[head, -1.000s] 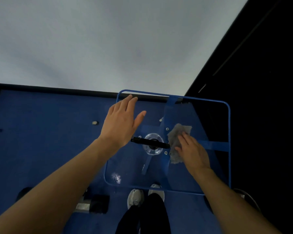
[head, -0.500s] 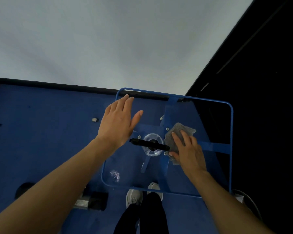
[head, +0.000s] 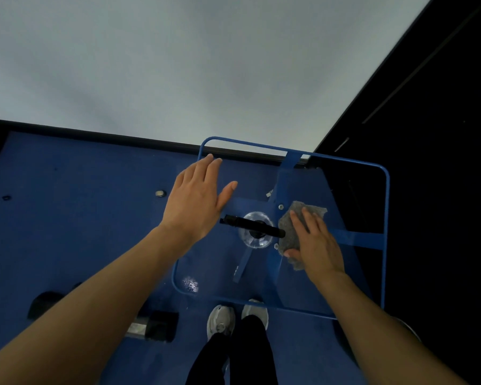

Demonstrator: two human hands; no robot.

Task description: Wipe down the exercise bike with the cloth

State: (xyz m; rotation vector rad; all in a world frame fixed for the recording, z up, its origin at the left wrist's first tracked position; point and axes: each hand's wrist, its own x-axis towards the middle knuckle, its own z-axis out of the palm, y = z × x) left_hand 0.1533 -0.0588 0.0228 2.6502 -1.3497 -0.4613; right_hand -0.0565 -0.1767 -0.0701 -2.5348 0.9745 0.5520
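A clear pane in a blue tube frame lies below me, with blue struts meeting at a round clear hub. A black rod crosses the hub. My right hand lies flat on a grey cloth and presses it onto the pane just right of the hub. My left hand rests palm down on the pane's left part, holding nothing, its thumb apart from the fingers.
Blue carpet covers the floor under the pane. A dumbbell lies at the lower left, and my grey shoes stand at the frame's near edge. A white wall is ahead and a black wall to the right. A small object sits on the carpet.
My right hand has slid the cloth slightly over the pane beside the hub, and its fingers now point further away from me. My left hand has stayed almost still.
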